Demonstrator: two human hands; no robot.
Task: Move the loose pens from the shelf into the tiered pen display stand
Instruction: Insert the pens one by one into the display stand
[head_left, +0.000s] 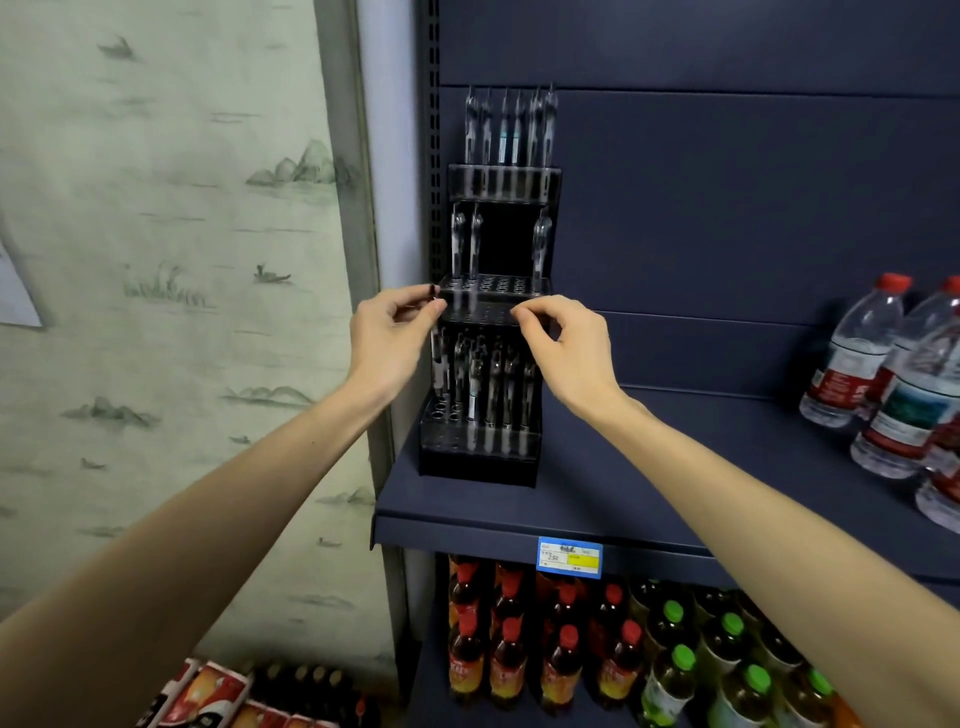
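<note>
Dark blue metal shop shelving fills most of the head view, with a pale wallpaper of misty hills off at nine o'clock. On the blue shelf board (597, 499) sits the black three-tier plastic pen display stand (483, 457), and most of the clear-barrelled pens are already standing in its holes: a full-ish row up top, a few in the middle, a bunch at the bottom. No loose pens visible on the board itself.

Left hand (387, 345) pinches a thin dark-tipped clear pen (435, 332) between thumb and fingertips, right at the stand's nine o'clock edge beside the middle tier. Right hand (563, 345) is curled with fingertips pinched at the middle tier's front lip; can't tell if anything's in it.

Clear water bottles with red caps (852, 353) sit at three o'clock, and red-capped and green-capped drink bottles (613, 654) fill the shelf below at six.

Those pens look light, stiff and a bit slick, so I'd grip mid-barrel and drop them in straight.
</note>
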